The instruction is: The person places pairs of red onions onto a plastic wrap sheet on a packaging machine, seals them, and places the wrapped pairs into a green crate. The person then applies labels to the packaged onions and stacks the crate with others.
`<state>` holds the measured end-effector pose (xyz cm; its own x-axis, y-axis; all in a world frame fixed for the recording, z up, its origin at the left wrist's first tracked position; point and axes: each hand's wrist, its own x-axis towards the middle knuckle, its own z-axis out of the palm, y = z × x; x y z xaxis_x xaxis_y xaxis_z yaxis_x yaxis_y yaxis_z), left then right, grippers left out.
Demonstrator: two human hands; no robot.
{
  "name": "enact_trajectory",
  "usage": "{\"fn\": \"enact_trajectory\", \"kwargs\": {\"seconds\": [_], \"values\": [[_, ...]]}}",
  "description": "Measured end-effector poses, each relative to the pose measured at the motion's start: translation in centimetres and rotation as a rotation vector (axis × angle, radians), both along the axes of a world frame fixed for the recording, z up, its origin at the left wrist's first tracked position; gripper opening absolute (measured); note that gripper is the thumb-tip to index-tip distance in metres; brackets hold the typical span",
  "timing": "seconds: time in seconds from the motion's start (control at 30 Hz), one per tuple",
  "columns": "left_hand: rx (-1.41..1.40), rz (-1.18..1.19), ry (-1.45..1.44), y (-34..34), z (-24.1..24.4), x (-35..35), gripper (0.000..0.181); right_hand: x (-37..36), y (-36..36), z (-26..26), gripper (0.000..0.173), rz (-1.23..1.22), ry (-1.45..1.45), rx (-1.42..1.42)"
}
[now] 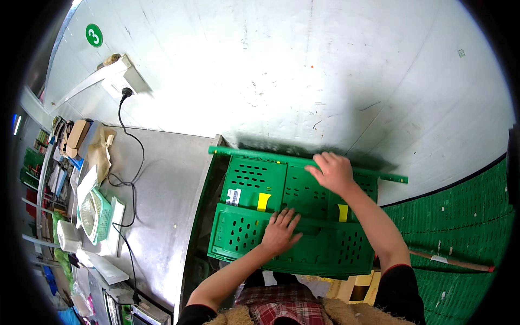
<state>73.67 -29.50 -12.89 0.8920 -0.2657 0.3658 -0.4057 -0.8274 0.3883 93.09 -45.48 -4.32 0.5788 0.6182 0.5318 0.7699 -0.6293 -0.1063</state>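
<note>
A green perforated plastic folding crate (304, 252) lies before me, its panels partly folded, with yellow tabs (263, 202) and a white label on it. My left hand (280, 233) rests with fingers spread on the near panel, around its middle. Farther off, my right hand (333, 170) is at the far green edge (264, 153), which stands up along the wall; its fingers are bent, and whether they grip the edge I cannot tell.
Left of the crate is a metal table (162, 162) with a black power cord (132, 183), a light green basket (97, 215) and papers. A white wall (243, 81) rises behind. Green perforated crates (459, 231) and a pole (451, 261) stand at the right; cardboard (355, 284) lies below.
</note>
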Motion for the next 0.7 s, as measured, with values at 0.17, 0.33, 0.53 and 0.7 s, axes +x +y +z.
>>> {"fn": "enact_trajectory", "kwargs": {"seconds": [0.17, 0.33, 0.53, 0.7], "values": [[0.212, 0.003, 0.302, -1.6, -0.2, 3.3, 0.042, 5.2, -0.7, 2.5, 0.032, 0.04, -0.033, -0.009], [0.281, -0.598, 0.743, 0.6, 13.6, -2.0, 0.049, -4.2, -5.0, 1.8, 0.037, 0.227, -0.078, -0.006], [0.197, -0.664, 0.84, 1.4, 7.5, -1.2, 0.035, -16.3, -8.9, -7.1, 0.037, 0.563, 0.357, -0.346], [0.537, -0.965, 0.237, 6.4, -3.2, -4.0, 0.034, -17.3, -11.0, -10.7, 0.03, 0.621, 0.212, -0.485]]}}
